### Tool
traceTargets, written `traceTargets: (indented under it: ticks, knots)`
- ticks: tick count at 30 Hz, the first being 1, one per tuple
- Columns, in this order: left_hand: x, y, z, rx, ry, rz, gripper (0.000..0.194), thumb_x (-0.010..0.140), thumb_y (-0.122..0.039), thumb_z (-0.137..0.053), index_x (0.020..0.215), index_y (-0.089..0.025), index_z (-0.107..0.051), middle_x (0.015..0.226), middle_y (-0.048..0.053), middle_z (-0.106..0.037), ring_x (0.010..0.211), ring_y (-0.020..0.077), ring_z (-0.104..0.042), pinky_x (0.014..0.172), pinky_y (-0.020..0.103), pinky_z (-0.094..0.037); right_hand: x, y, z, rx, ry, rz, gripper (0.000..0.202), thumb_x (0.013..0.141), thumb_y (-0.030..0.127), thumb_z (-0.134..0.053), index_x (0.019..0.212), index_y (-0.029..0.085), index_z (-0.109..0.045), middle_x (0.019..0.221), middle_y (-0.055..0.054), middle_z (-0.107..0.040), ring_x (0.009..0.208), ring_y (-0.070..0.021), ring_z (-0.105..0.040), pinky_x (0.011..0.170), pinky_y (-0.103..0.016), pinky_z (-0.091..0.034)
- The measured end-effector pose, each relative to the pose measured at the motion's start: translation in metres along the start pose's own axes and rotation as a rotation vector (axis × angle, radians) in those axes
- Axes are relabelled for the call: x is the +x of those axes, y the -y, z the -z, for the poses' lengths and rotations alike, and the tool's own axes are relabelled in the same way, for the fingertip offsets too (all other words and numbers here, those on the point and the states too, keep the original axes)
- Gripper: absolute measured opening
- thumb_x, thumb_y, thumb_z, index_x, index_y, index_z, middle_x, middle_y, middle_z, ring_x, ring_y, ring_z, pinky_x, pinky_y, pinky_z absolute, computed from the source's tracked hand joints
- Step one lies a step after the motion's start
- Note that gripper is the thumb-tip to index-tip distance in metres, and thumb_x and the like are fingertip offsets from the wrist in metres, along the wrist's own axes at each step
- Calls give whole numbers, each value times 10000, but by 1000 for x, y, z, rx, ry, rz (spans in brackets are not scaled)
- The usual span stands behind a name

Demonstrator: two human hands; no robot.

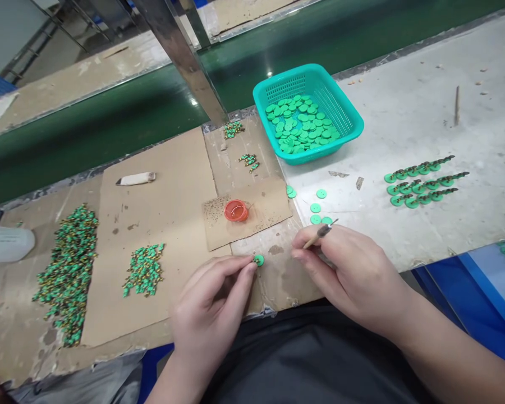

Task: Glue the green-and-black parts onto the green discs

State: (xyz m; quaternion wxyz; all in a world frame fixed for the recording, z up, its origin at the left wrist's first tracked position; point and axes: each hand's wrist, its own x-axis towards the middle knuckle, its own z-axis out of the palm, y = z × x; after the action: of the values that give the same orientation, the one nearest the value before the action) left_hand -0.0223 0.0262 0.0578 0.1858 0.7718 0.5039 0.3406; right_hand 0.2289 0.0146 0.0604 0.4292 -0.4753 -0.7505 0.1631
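Note:
Between thumb and forefinger, my left hand point(214, 300) pinches a small green disc point(258, 260) by its edge, low over the front of the table. A small dark bit shows by the fingertips; I cannot make out what it is. To the right, my right hand point(353, 269) is closed around a thin tool point(318, 235) with a pale wooden shaft, a dark collar and a fine point aimed up and right. Just beyond the hands, a small orange cup point(236, 210) of liquid stands on a speckled piece of cardboard point(273, 210). Loose green discs point(315, 208) lie near my right hand.
A teal basket point(349, 134) holds many green discs. At the right stand rows of discs with dark pieces on them point(421, 182). Piles of tiny green-and-gold pieces point(73, 269) lie left, by a white bottle point(8, 244). A metal post point(185, 62) rises behind.

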Motion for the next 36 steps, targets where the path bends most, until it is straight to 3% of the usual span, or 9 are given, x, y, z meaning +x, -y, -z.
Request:
traceTargets:
  ticks: [6,12,15,20,27,31,36]
  knots:
    - [0,1,-1,25,23,-91,160,1033,-149,-812,1127,-278,-822,1053,-17,-862,951,140,-818,936,268,-663,-2,2,8,9,80,-17,111,1180,151,-551,1154,208,-642,1094,-89,-839,1030,-251,-822,919,-372,-649]
    - [0,2,-2,14,5,-59,127,1032,-171,-817,1101,-276,-836,1032,0,-860,929,168,-823,907,304,-683,2,-3,9,255,52,-235,87,1152,185,-639,1092,241,-666,1028,-29,-829,898,-188,-833,789,-280,-654]
    - [0,1,-3,7,5,-59,109,1044,-178,-808,1098,-269,-833,1032,-1,-861,919,153,-818,908,288,-679,6,-4,6,286,54,-262,80,1145,204,-658,1076,242,-675,1002,-24,-819,873,-187,-823,767,-279,-647]
    - [2,-1,-3,-2,21,-52,104,1051,-190,-804,1110,-267,-842,1042,6,-868,917,154,-820,897,289,-681,21,-4,2,250,101,-183,129,1151,226,-654,1024,227,-672,988,-38,-805,875,-199,-792,778,-300,-624]
    - [2,-5,-3,20,-2,-34,97,1045,-187,-810,1080,-269,-848,1007,-4,-867,892,150,-817,868,287,-673,51,-12,-11,227,190,9,205,1104,151,-715,940,231,-622,919,22,-751,816,-168,-731,714,-268,-514]
    - [-1,-4,-4,36,-6,-30,152,1032,-156,-820,1104,-287,-846,1046,-17,-870,936,143,-823,909,285,-672,54,-21,-19,285,224,78,212,1121,133,-652,938,235,-615,957,21,-739,857,-166,-724,757,-264,-515]
    - [-4,0,-3,44,0,-28,232,1017,-116,-831,1139,-312,-849,1111,-23,-872,1071,160,-829,1001,306,-670,53,-24,-22,325,302,63,193,1125,126,-630,968,237,-612,980,21,-729,881,-169,-708,733,-259,-465]
